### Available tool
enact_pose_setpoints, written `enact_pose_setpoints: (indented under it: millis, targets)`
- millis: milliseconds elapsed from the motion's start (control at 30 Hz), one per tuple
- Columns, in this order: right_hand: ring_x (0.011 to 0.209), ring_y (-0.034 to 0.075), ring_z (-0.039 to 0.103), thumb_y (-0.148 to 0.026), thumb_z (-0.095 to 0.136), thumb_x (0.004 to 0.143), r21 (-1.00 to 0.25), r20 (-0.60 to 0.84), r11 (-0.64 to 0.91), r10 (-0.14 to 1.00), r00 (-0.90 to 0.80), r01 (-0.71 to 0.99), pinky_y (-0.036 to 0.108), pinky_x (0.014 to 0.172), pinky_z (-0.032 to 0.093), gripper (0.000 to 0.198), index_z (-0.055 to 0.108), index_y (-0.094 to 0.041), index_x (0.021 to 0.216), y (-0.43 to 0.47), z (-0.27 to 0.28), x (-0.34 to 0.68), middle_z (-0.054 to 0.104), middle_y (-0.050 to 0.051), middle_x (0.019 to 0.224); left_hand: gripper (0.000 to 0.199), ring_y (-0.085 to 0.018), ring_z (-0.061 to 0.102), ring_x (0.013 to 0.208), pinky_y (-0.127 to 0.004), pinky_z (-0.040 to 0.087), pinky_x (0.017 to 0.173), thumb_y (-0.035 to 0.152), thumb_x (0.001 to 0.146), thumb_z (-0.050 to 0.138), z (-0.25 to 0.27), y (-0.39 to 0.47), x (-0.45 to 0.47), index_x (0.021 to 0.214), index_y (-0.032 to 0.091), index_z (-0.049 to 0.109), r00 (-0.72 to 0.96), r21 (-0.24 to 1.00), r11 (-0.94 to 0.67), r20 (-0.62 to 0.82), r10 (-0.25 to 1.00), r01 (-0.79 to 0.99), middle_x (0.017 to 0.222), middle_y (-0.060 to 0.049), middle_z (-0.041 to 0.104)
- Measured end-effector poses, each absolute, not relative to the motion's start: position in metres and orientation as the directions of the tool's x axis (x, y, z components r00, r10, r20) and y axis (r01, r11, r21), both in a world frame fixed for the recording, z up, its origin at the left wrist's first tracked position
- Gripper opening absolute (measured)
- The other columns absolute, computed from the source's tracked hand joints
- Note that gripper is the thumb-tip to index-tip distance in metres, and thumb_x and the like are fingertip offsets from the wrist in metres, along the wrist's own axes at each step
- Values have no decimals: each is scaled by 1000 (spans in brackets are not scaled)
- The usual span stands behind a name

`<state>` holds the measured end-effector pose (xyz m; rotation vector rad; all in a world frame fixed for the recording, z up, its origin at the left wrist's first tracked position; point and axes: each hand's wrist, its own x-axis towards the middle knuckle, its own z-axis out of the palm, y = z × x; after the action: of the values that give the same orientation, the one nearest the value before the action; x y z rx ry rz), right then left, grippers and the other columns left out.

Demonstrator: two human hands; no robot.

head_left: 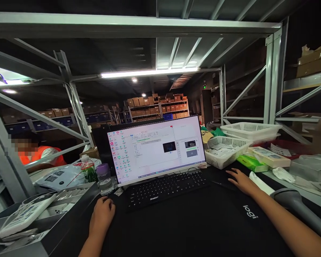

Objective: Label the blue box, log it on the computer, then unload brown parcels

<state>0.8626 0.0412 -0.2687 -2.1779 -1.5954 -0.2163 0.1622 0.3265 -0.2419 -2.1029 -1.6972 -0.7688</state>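
Note:
My left hand (103, 212) rests on the black desk mat (182, 228) with its fingers curled in, and nothing shows between them. It lies left of a black keyboard (166, 189) without touching it. My right hand (240, 181) lies palm down on the mat, right of the keyboard, its fingers stretched and apart. What may be under that palm is hidden. Behind the keyboard a lit monitor (155, 150) displays desktop icons and open windows. Next to my right forearm is a grey handheld scanner (287, 198).
White baskets (224, 162) hold papers at the right, near a green packet (253, 162). A purple-capped bottle (104, 178) stands left of the monitor. An open box (66, 207) of devices is at the near left. Metal racking surrounds the desk; a person in an orange vest (55, 155) sits beyond.

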Motion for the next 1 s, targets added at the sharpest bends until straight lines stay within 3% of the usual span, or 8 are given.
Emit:
enact_pose_setpoints:
  millis: [133,400,667,800,1000]
  targets:
    - [130,32,61,-45,49,99,-227,412,-270,844,343,936,49,113,49,51,60,-27,145,41,-271,861,56,14,149,37,-31,65,118,-41,53,104,29,86,42,-243,329,162,88,15,77,151,90,-251,590,793,964,123,-20,66]
    - [122,31,64,-36,53,95,-201,426,-311,826,369,929,46,107,50,55,55,-22,148,37,-267,853,57,17,144,48,-37,62,121,-50,53,105,36,87,35,-247,334,157,94,11,76,178,121,-301,579,795,946,125,-24,62]
    - [113,33,65,-29,57,87,-184,456,-380,784,421,906,46,100,50,53,58,-19,140,33,-263,850,62,16,131,46,-36,62,120,-48,51,108,34,86,36,-245,336,163,92,10,75,184,141,-313,561,807,939,122,-24,63]
    - [115,31,65,-30,56,86,-192,468,-338,794,388,921,45,103,50,54,57,-22,140,31,-262,847,63,15,131,43,-35,62,119,-46,52,106,33,87,39,-241,330,166,93,10,75,190,137,-311,545,816,940,123,-25,62]
    - [109,33,69,-35,53,86,-187,436,-262,842,319,947,46,101,54,55,60,-17,137,27,-260,849,63,17,135,33,-27,63,118,-37,51,105,28,89,45,-238,315,164,101,18,74,176,124,-279,525,833,952,121,-15,64]
